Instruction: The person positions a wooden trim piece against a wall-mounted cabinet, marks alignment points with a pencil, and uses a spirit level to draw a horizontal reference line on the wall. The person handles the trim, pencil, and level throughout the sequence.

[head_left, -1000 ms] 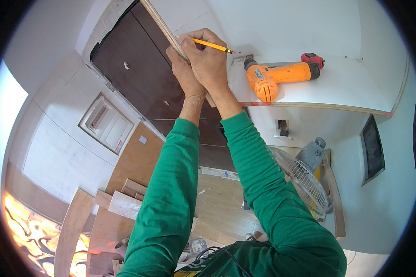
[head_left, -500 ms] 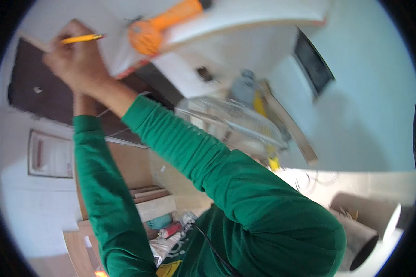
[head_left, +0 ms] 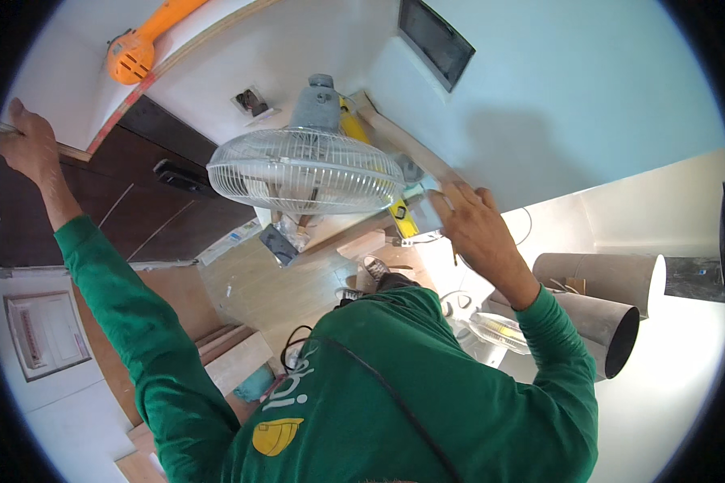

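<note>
At the far left, my left hand (head_left: 31,145) is raised, its fingers closed round a thin wooden edge strip (head_left: 74,151) that runs on from the white panel's corner. My right hand (head_left: 482,233) is right of centre, fingers bent, next to the end of a wooden plank (head_left: 403,138) and beside the fan. Whatever its fingers hold, if anything, is hidden. A fan with a clear wire cage (head_left: 306,171) and grey motor housing (head_left: 318,105) stands between the hands. A yellow spirit level (head_left: 403,217) shows below the right side of the cage.
An orange power tool (head_left: 133,56) lies on the curved white panel (head_left: 193,36) overhead. Dark brown door panels (head_left: 80,209) are at left. Large grey tubes (head_left: 596,330) lie at right, near a second fan (head_left: 498,332). A phone-like dark slab (head_left: 279,244) sits below the first fan.
The hands were together at upper left, with a yellow pencil in them. My right hand has moved down and right to the fan; my left stays at the left edge. The view has shifted.
</note>
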`<state>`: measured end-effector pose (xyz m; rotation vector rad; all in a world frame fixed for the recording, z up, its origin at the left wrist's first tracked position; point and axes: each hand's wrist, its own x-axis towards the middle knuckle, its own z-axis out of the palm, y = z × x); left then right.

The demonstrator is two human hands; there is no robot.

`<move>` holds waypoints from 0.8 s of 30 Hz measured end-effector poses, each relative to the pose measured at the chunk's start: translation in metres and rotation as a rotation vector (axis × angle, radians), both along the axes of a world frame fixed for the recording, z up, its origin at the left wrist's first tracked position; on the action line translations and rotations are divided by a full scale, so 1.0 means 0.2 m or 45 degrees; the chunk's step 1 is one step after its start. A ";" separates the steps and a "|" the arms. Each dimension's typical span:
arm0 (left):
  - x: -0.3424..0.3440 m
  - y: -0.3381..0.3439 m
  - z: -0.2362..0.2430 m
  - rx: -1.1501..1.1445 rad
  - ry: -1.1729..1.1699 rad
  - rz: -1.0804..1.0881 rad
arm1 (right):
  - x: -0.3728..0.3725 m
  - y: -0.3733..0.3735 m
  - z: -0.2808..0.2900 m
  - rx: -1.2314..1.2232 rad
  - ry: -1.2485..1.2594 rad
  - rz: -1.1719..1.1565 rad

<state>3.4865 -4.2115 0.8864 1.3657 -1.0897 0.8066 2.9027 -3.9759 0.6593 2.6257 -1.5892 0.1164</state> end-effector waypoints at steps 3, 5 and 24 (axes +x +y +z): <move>-0.02 -0.02 0.00 0.119 -0.005 -0.104 | -0.22 0.04 -0.29 -0.047 0.244 -0.115; 0.02 -0.06 0.00 0.026 -0.022 0.038 | -0.30 0.00 -0.43 -0.118 0.274 -0.115; -0.82 0.77 -0.18 -0.131 -0.324 -0.742 | -0.34 0.54 1.34 -0.573 -0.424 0.042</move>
